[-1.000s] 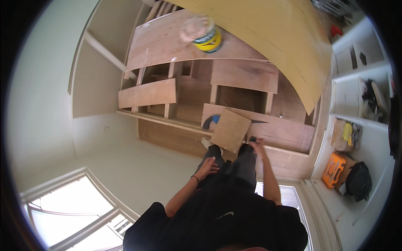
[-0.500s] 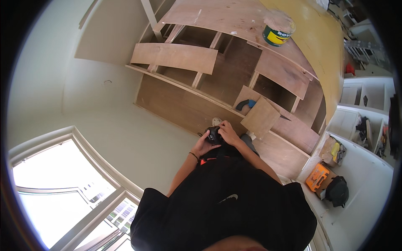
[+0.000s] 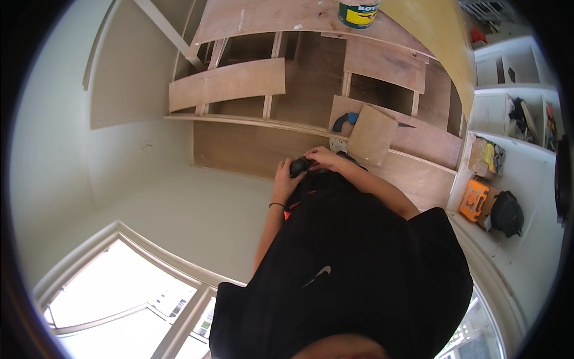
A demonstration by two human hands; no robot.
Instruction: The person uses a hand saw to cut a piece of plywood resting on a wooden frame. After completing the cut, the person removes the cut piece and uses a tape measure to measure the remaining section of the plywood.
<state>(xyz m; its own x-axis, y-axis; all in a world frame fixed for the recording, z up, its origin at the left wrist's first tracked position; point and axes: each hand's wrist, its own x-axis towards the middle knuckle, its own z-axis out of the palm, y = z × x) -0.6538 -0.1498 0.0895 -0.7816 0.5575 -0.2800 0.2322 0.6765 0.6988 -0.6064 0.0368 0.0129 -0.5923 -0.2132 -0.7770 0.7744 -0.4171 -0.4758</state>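
In front of my waist, my left hand is wrapped round a black rounded object, whose kind I cannot make out. My right hand is at its right side with the fingers pinched together. Whatever those fingertips grip is too small to tell. Just beyond, a square plywood piece lies across a handsaw with a blue and dark handle. The saw's pointed blade tip shows past the square's right edge; the middle of the blade is covered.
Ahead stands a wooden frame with openings and loose plywood strips. A green and yellow bucket rests on its far board. To the right are an orange case, a black bag and white shelving. A window is at lower left.
My view has shifted, so the frame and bucket sit higher in the picture. Both hands stay together at the black object, which has turned somewhat in my left hand.
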